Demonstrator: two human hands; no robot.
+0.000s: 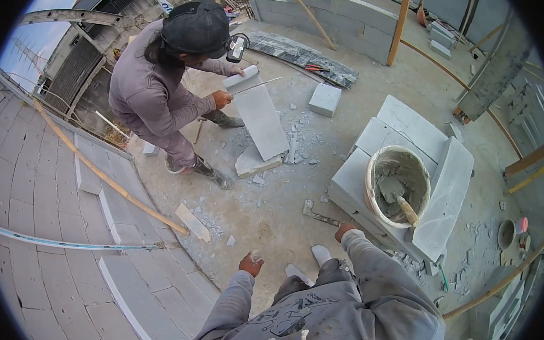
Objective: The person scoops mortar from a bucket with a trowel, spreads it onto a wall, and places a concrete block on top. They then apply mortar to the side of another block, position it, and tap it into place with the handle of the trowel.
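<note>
My right hand [344, 231] is closed round the handle of a hammer [322, 218], its dusty head pointing left above the concrete floor. Left of my legs, my left hand [252, 264] is curled up. A pale patch shows at its top, and I cannot make out whether it is a held thing. Closest to the right hand is a stack of light grey blocks [352, 178]. On the stack stands a mortar-smeared bucket [371, 182], with a trowel [406, 209] lying inside, its wooden handle over the rim.
A co-worker [159, 82] in a cap bends over a long block [262, 122], holding a thin tool across it. A single block [325, 100] lies behind. On the left runs a block wall [51, 219] with a bamboo pole [110, 166]. Broken chips [296, 131] litter the floor.
</note>
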